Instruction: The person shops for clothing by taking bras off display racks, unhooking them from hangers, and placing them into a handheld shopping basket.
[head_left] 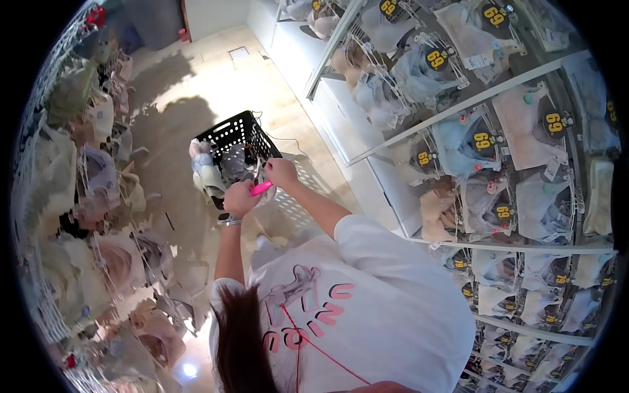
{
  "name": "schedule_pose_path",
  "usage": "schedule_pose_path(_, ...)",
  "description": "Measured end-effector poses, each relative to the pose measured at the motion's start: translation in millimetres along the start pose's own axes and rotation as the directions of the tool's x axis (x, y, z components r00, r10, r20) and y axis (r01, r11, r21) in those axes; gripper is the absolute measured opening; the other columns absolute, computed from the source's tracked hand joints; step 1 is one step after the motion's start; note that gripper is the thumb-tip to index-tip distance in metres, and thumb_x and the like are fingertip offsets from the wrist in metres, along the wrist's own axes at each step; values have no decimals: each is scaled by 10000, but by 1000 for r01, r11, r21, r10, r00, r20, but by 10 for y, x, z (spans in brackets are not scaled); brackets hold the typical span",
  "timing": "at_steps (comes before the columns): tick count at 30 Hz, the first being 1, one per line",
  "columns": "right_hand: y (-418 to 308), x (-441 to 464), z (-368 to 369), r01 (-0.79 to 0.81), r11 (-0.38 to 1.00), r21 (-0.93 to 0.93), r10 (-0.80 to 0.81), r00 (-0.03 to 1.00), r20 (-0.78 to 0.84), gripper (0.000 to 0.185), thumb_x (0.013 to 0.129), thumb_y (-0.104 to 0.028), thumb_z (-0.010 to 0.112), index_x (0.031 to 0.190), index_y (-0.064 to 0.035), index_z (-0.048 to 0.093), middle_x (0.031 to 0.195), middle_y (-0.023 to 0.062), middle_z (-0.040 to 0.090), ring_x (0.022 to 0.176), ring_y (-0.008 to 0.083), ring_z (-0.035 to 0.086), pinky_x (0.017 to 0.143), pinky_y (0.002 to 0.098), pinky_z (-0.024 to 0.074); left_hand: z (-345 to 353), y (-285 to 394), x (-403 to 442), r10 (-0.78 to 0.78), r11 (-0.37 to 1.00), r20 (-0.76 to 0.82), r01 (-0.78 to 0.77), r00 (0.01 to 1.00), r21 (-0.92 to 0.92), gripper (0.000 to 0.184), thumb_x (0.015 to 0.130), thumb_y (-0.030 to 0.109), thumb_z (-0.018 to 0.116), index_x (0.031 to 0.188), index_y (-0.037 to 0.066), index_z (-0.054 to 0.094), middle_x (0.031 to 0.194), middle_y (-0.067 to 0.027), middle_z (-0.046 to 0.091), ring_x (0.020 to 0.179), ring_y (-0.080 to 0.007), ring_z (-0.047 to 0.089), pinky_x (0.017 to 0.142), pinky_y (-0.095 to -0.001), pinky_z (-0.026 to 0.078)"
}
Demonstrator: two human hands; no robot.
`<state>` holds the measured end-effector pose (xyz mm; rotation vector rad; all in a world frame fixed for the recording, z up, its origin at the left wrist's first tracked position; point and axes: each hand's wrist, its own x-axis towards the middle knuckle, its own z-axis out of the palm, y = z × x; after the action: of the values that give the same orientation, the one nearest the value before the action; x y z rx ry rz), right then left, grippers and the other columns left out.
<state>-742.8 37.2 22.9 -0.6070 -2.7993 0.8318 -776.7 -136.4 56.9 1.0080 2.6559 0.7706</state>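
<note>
My left hand (241,199), with a bracelet at the wrist, is closed around a bright pink, narrow object (261,188) whose kind I cannot make out. Just beside it, my right hand (281,172) has its fingers closed; what they grip is too small to tell. Some pale fabric shows between and below the two hands. Right beyond them stands a black plastic basket (226,133) with holes in its walls, holding grey and dark garments (234,162). Several pastel bras (206,171) hang over its left side.
Along the right run white shelf racks (432,119) of bras on hangers with black-and-yellow price tags (481,141). A wire rack of bras (101,173) lines the left. A thin cord (282,138) trails by the basket on the tiled floor (216,72).
</note>
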Motion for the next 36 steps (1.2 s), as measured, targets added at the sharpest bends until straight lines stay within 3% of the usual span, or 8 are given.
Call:
schedule_pose_path(13,-33,1554,139,-39,992,121,47,997,-67,177,775,-240,567,735,-86,644,665,164,604,629,362,602,560,448,464,-369,-498,1533,58,998,30,-59,998,28,312,659,376,725,785,105,636,695,-118,624,664,-317,617,592,-441,481)
schedule_pose_path(17,48,2176,151,6,971,239,10,998,-65,184,791,-229,566,825,-70,652,682,182,595,631,352,589,552,422,433,108,-1079,2174,-46,988,99,30,994,150,369,694,459,672,835,118,662,755,-125,649,731,-320,636,644,-437,489)
schedule_pose_path(23,338,3327,184,64,978,200,-69,998,14,201,820,-215,547,772,-43,639,678,179,602,634,362,594,571,443,443,-552,-731,3333,-141,990,248,141,959,17,709,680,759,542,740,63,662,694,-147,640,656,-335,618,595,-432,469)
schedule_pose_path(25,305,3899,75,60,978,200,-77,994,80,167,810,-181,549,813,-37,633,723,188,623,673,373,604,598,446,457,-574,-806,3849,-231,963,174,250,957,-99,626,790,674,480,801,87,697,729,-150,654,693,-332,633,635,-421,486)
schedule_pose_path(31,317,4337,544,144,962,232,-154,988,22,313,777,-78,512,1079,-37,584,857,203,645,818,389,613,756,435,481,-578,-1369,4198,-349,928,42,352,936,-123,283,762,239,559,1010,160,671,906,-158,665,817,-335,642,716,-436,501)
schedule_pose_path(33,26,4487,297,20,980,199,-48,990,135,372,767,-56,544,1134,4,568,856,161,666,791,309,648,746,400,496,-775,-1347,4358,-359,919,64,365,931,-147,287,755,221,565,1020,165,659,910,-141,667,828,-320,648,736,-425,510)
schedule_pose_path(34,47,4628,374,-126,929,347,47,972,229,379,753,-19,571,1130,18,567,808,145,668,753,254,661,725,368,506,-834,-1359,4435,-396,899,71,402,915,-171,290,748,200,562,1019,158,654,888,-133,668,821,-316,647,723,-427,506)
schedule_pose_path(36,329,4898,641,-92,925,370,8,975,224,366,745,6,578,1111,33,570,788,145,667,727,242,661,683,348,519,-1103,-1308,4522,-400,896,56,403,915,-188,284,724,164,560,990,135,654,856,-135,664,791,-313,642,694,-439,496)
